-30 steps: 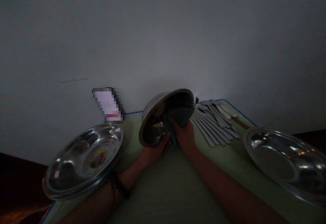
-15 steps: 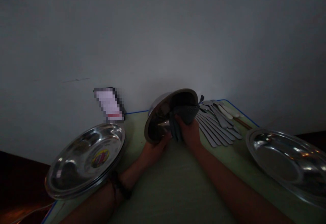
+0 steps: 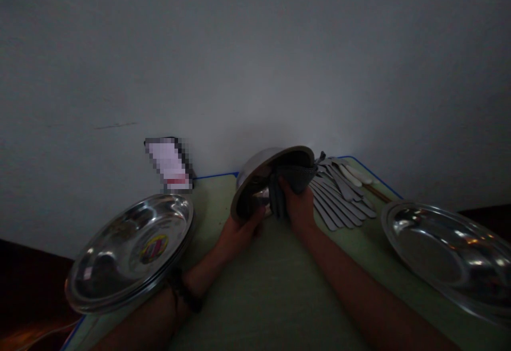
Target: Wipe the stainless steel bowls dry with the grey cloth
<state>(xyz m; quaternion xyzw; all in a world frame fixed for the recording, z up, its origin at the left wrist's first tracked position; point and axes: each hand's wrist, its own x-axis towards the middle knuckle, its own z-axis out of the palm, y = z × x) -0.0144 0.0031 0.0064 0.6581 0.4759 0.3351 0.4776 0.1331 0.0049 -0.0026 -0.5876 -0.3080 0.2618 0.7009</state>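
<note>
A shiny metal basin point(image 3: 253, 180) is tilted up on its side above the table, its hollow facing me. My left hand point(image 3: 241, 231) grips the lower left of its rim, thumb on the inner side. In my right hand point(image 3: 297, 207) is a dark grey cloth point(image 3: 295, 178), folded over the basin's right rim and pressed against it. Part of the cloth hangs down inside the hollow. The far fingers of both hands are hidden by the basin and the cloth.
Stacked metal basins point(image 3: 112, 255), the top one with a round sticker, stand at the left. Another metal basin point(image 3: 431, 255) lies at the right. Several pieces of flat metal cutlery point(image 3: 335, 207), white spoons point(image 3: 353, 174) and chopsticks point(image 3: 377, 192) lie behind it. A phone point(image 3: 170, 164) leans against the wall.
The held basin has shifted slightly right and turned a little, its rim leaning lower at the top. Both hands keep their hold on basin and cloth.
</note>
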